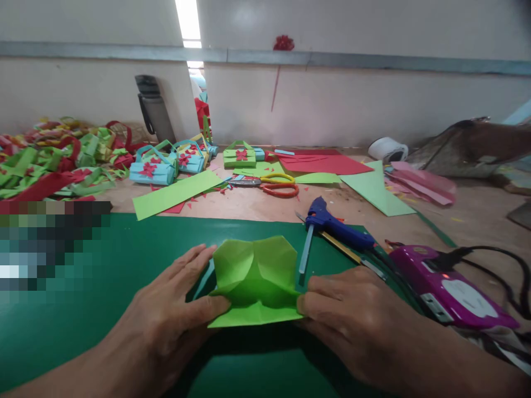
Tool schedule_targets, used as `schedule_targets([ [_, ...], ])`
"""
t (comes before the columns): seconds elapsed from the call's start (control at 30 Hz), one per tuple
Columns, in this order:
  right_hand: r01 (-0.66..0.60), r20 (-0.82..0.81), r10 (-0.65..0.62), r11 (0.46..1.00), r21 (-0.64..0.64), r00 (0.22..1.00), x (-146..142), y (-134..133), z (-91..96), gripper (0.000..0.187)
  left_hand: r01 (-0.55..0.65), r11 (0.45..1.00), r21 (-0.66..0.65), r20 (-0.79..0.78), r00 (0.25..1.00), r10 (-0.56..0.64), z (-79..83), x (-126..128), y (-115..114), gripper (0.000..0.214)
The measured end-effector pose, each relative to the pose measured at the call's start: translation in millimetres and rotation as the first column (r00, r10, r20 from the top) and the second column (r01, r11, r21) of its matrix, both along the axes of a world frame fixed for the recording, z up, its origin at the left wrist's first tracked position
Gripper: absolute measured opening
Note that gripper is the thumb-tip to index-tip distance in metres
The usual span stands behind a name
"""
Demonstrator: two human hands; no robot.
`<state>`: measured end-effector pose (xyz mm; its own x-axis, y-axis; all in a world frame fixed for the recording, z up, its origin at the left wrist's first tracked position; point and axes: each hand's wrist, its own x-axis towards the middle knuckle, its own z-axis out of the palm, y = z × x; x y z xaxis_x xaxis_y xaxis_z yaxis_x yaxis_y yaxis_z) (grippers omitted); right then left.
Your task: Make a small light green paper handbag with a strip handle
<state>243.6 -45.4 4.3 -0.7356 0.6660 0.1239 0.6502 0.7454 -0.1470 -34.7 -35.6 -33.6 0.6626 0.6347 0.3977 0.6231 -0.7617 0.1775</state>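
A folded piece of bright green paper (261,282) is between my hands over the green mat (124,249). Its back flap stands up, creased down the middle, and a narrow front flap tilts toward me. My left hand (174,304) grips the left end, thumb on the inner fold and fingers behind. At the right end, my right hand (348,309) pinches the paper with curled fingers. A bit of light blue shows behind the paper by my left fingers. Just beyond my right hand lies a blue glue gun (336,224) with a pale glue stick (307,251).
Scissors (280,185), a green paper strip (178,193) and red sheets (327,161) lie behind the mat. Small paper bags (152,168) and a grey bottle (154,108) stand back left. A cutter (344,249) lies near a purple power strip (452,287) with cables.
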Motion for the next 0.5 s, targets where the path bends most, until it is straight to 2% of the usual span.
schedule_targets([
  [0.13,0.015,-0.002,-0.015,0.999,-0.029,1.000,-4,2,-1.1,0.017,0.033,0.999,-0.008,0.033,0.999,-0.033,6.8,7,1,0.021],
  [0.3,0.071,0.002,-0.071,0.995,-0.063,0.997,-9,3,-4.0,0.023,-0.015,0.984,-0.177,0.022,1.000,0.019,14.3,18,1,0.022],
  [0.5,0.100,0.004,-0.100,0.995,-0.020,0.995,-6,3,-9.6,0.023,-0.005,0.963,-0.270,0.118,0.992,0.039,23.4,21,2,0.024],
])
